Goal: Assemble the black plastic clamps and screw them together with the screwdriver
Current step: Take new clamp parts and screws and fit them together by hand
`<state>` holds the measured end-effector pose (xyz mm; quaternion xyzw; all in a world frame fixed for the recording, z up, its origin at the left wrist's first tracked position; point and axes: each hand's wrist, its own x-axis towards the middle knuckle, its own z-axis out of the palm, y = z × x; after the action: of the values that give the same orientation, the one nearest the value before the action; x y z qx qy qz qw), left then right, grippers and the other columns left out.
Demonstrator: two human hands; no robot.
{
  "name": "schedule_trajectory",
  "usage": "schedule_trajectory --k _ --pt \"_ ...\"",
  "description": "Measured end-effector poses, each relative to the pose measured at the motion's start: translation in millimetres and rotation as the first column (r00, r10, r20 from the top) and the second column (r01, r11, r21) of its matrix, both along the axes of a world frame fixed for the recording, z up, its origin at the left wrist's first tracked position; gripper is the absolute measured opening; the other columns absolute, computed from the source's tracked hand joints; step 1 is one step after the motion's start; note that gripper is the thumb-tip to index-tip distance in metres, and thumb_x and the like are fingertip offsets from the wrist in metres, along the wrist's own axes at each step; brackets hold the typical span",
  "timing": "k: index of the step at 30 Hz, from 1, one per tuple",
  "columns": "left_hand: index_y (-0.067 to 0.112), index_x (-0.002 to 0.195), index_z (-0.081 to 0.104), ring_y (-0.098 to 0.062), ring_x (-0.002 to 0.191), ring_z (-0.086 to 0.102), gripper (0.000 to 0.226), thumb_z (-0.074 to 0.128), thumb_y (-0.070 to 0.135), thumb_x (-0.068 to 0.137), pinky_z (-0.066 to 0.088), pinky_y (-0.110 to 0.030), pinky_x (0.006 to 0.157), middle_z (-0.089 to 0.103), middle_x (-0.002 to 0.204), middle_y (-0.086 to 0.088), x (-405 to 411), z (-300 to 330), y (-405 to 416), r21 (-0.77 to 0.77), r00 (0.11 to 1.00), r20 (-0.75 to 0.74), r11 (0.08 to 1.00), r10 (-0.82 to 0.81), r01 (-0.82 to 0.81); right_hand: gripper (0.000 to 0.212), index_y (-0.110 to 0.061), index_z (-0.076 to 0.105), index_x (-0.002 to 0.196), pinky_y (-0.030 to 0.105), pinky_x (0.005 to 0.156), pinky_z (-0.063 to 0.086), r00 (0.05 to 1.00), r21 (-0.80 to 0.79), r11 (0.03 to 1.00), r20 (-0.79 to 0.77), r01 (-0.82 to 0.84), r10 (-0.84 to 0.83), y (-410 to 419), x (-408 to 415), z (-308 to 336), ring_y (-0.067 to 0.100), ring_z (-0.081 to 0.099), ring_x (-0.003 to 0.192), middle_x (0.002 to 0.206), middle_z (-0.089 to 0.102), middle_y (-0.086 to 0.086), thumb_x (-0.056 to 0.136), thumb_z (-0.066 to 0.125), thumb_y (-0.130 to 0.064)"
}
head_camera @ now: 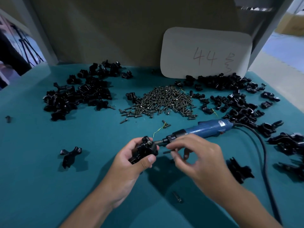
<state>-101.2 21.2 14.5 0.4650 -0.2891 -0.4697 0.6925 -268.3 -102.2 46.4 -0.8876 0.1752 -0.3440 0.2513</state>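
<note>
Centrally, knobbly black plastic clamp [145, 151] in left hand [131, 163], blue screwdriver [202, 130] alongside.

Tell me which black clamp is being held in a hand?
The clamp gripped in the left hand. All the other clamps lie on the green table, in piles or singly. The right hand pinches a screw beside it.

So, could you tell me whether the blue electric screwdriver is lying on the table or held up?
Lying down: the blue electric screwdriver rests on the teal table.
</note>
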Motion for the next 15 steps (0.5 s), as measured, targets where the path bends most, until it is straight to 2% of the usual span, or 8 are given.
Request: schedule_trajectory --k 3,6,11,13,15 --pt "0.029 0.104 0.075 -0.010 0.079 0.060 0.039 0.083 0.029 0.066 0.053 -0.019 0.078 0.072 0.099 0.000 1 -1 1 0.021 0.999 0.039 1.000 0.003 -0.004 0.028 -0.019 0.071 0.103 0.020 0.067 0.051 0.996 -0.044 0.999 0.089 0.003 0.001 4 2 -9 0.002 0.066 0.088 0.094 0.069 -0.016 0.083 0.078 -0.002" --pt "0.028 0.105 0.074 -0.012 0.079 0.060 0.040 0.085 0.030 0.066 0.053 -0.021 0.077 0.071 0.097 0.000 1 -3 0 0.038 0.998 0.068 0.999 -0.002 -0.001 0.025 -0.018 0.069 0.102 0.018 0.068 0.051 0.990 -0.084 0.996 0.143 0.004 0.008 4 4 -15 0.000 0.066 0.089 0.094 0.069 -0.017 0.083 0.078 -0.005" --pt "0.024 0.109 0.071 -0.012 0.082 0.060 0.056 0.094 0.044 0.062 0.051 -0.021 0.077 0.068 0.098 -0.002 -1 -3 1 0.033 0.994 0.092 0.998 -0.057 0.054 0.018 -0.016 0.070 0.100 0.012 0.075 0.047 0.990 -0.146 0.989 0.137 0.033 -0.013 7 7 -20 -0.003 0.060 0.088 0.094 0.068 -0.013 0.086 0.075 -0.006" --pt "0.023 0.108 0.072 -0.012 0.082 0.060 0.058 0.094 0.046 0.061 0.052 -0.022 0.077 0.068 0.098 -0.002 -3 -3 1 0.014 0.994 0.087 0.998 -0.065 0.064 0.014 -0.012 0.071 0.097 0.009 0.082 0.044 0.991 -0.197 0.980 0.130 0.025 0.001 10 8 -21 0.002 0.060 0.086 0.094 0.069 -0.009 0.086 0.075 -0.004" --pt "0.023 0.107 0.072 -0.012 0.081 0.060 0.058 0.095 0.047 0.059 0.052 -0.022 0.075 0.069 0.097 -0.002 -4 -2 0 0.008 0.994 0.083 0.998 -0.068 0.068 0.015 -0.012 0.071 0.098 0.009 0.082 0.045 0.991 -0.194 0.981 0.134 0.020 0.006 12 7 -21 0.002 0.063 0.088 0.094 0.071 -0.009 0.086 0.076 -0.004"
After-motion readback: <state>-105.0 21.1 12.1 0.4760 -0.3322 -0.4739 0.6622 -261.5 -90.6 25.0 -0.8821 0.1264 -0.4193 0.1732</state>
